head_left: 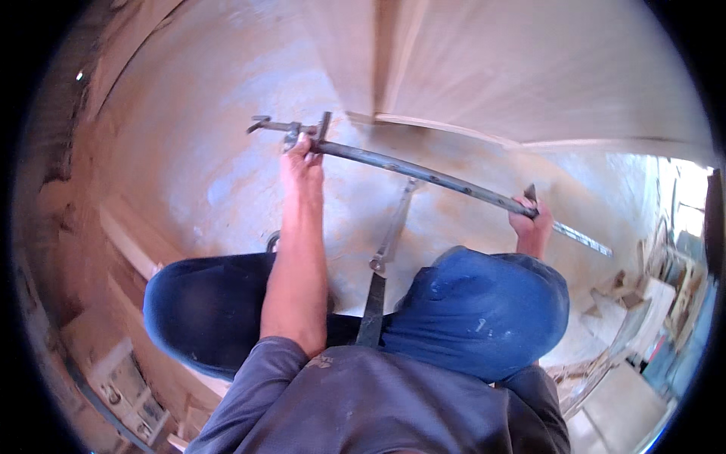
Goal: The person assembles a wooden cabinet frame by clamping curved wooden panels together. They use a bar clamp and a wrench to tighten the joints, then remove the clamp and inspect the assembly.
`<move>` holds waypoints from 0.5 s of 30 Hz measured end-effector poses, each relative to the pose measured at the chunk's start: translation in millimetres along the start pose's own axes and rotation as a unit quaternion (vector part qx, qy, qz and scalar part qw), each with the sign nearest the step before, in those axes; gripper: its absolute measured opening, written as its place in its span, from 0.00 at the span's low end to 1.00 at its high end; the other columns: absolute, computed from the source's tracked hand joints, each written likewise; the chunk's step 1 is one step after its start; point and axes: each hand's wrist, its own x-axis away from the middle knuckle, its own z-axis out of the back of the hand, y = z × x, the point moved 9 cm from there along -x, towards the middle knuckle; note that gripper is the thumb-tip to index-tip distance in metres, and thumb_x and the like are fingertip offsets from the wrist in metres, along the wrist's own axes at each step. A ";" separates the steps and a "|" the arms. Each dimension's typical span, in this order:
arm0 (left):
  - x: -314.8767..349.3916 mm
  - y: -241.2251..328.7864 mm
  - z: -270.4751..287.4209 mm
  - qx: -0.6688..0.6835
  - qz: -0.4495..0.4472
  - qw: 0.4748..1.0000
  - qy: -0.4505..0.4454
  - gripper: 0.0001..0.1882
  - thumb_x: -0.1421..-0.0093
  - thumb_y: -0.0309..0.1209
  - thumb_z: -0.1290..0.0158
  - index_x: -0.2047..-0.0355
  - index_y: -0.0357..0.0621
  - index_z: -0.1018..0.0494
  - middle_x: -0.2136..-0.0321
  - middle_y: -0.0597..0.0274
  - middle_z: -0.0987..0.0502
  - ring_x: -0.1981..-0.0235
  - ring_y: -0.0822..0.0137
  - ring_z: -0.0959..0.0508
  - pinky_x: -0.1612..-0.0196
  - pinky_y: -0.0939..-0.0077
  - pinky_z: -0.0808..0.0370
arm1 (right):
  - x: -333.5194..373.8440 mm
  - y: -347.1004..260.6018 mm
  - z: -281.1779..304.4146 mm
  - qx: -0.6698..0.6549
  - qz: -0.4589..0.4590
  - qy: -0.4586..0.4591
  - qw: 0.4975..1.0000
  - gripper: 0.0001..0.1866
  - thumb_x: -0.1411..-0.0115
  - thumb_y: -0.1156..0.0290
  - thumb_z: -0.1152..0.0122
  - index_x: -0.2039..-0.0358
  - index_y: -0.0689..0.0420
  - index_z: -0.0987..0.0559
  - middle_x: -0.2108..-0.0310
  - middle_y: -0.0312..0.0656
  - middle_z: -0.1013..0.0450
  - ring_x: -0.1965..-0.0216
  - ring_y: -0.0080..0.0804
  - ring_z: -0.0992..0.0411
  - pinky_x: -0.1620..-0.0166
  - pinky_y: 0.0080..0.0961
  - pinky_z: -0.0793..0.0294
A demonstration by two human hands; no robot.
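Observation:
A long steel bar clamp [412,172] is held across in front of me, its left end higher than its right in the picture. My left hand [302,155] is closed around the bar beside the fixed jaw and the screw with its cross handle. Further right, my right hand [532,220] grips the bar at the other jaw, and the bar's end sticks out past it. Between my knees a narrow metal bar [392,231] lies on the floor, with a darker flat length [370,310] running on from it towards me; their kind is unclear.
A large wooden panel piece [529,76] stands beyond the clamp, its lower edge near the dusty floor [204,166]. Wooden boards [136,238] lie along my left. Offcuts and wood pieces [624,314] are piled at the right.

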 end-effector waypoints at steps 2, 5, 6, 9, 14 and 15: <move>-20.7 -21.6 4.2 0.035 0.039 0.998 -0.039 0.07 0.37 0.21 0.53 0.59 0.38 0.30 0.62 0.55 0.25 0.61 0.61 0.26 0.53 0.63 0.26 | -29.3 -13.3 6.3 -0.039 0.001 -0.006 0.999 0.06 0.45 0.70 0.51 0.76 0.55 0.33 0.82 0.33 0.40 0.81 0.27 0.38 0.69 0.31 0.33; -56.3 -25.4 48.9 0.012 0.014 0.996 -0.089 0.07 0.37 0.21 0.53 0.59 0.34 0.30 0.62 0.51 0.25 0.58 0.57 0.25 0.52 0.60 0.26 | -51.8 -1.6 -8.8 0.002 0.080 -0.013 0.997 0.04 0.43 0.72 0.52 0.75 0.56 0.34 0.82 0.33 0.41 0.82 0.30 0.38 0.69 0.32 0.33; -62.3 -34.4 61.4 0.048 0.036 0.996 -0.070 0.07 0.36 0.20 0.54 0.59 0.33 0.30 0.61 0.51 0.25 0.58 0.57 0.25 0.51 0.59 0.25 | -51.7 5.9 -14.5 0.032 0.095 0.000 0.995 0.04 0.44 0.72 0.50 0.74 0.55 0.34 0.81 0.33 0.40 0.81 0.30 0.38 0.68 0.34 0.33; -43.3 -52.1 57.5 0.032 0.029 0.999 -0.022 0.07 0.36 0.20 0.55 0.58 0.33 0.30 0.59 0.51 0.24 0.58 0.57 0.23 0.52 0.57 0.24 | -84.6 4.6 -11.6 -0.028 0.069 0.002 0.997 0.06 0.42 0.69 0.52 0.73 0.56 0.33 0.81 0.34 0.39 0.81 0.30 0.37 0.67 0.36 0.33; -10.9 -46.5 39.5 0.023 0.026 0.999 0.027 0.08 0.35 0.19 0.58 0.56 0.32 0.33 0.59 0.49 0.25 0.57 0.58 0.24 0.51 0.59 0.23 | -101.7 8.7 -29.7 -0.051 0.053 -0.040 0.996 0.03 0.45 0.69 0.50 0.73 0.54 0.32 0.80 0.37 0.35 0.77 0.34 0.34 0.64 0.41 0.33; -10.2 -43.4 39.6 0.020 0.022 0.999 0.027 0.08 0.35 0.19 0.58 0.56 0.33 0.33 0.59 0.50 0.25 0.57 0.58 0.24 0.51 0.59 0.23 | -102.6 7.1 -38.8 -0.026 0.056 -0.084 0.995 0.05 0.44 0.68 0.51 0.72 0.55 0.31 0.80 0.38 0.34 0.77 0.35 0.33 0.63 0.41 0.32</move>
